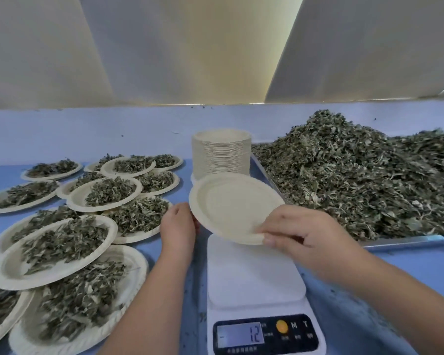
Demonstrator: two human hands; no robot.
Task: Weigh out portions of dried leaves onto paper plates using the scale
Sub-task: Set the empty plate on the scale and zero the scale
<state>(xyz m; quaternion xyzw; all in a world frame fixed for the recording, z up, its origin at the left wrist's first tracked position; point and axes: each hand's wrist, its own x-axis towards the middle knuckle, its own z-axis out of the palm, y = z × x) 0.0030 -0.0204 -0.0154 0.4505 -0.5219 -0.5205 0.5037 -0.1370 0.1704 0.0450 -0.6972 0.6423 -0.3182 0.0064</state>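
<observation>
An empty paper plate (235,206) hangs tilted in the air above the far end of the white scale (256,275). My right hand (297,233) pinches its near rim. My left hand (178,226) touches its left edge with curled fingers. The scale's platform is bare and its display (240,334) reads 12 with a minus sign. A tall stack of empty paper plates (221,155) stands just behind the held plate. A big heap of dried leaves (364,180) fills a metal tray (405,242) on the right.
Several paper plates (62,242) loaded with dried leaves overlap one another across the left of the blue table (408,272). Leaf crumbs are scattered around the scale. White panels rise behind the table's far edge.
</observation>
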